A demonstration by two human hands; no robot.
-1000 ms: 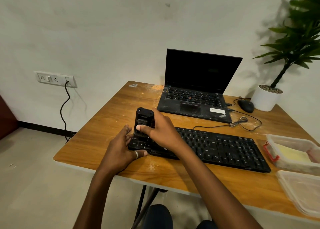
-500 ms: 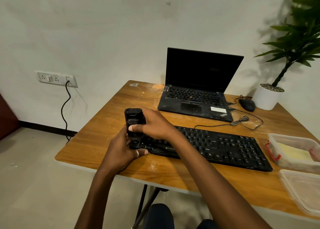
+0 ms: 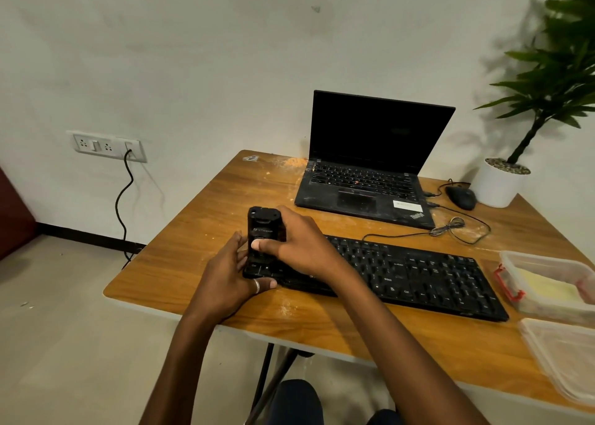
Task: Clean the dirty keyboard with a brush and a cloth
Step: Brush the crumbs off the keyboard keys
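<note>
A black keyboard [image 3: 418, 273] lies across the wooden table [image 3: 225, 196], with pale dust around it. My right hand [image 3: 299, 247] grips a black upright handheld brush device [image 3: 265, 223], thumb on its front. The device's lower end stands on the keys at the keyboard's left end. My left hand [image 3: 225, 276], with a ring on the thumb, holds that left end: the thumb lies on the front edge and the fingers are against the side. No cloth is in view.
An open dusty laptop [image 3: 363, 180] sits behind the keyboard, with a mouse [image 3: 460, 197], a coiled cable [image 3: 450, 225] and a white plant pot [image 3: 497, 183] to its right. Two plastic containers [image 3: 547, 283] [image 3: 566, 357] stand at the table's right edge.
My right hand slid the device left over the keyboard's left-end keys, then back a little to the right. My left hand stayed on the keyboard's end.
</note>
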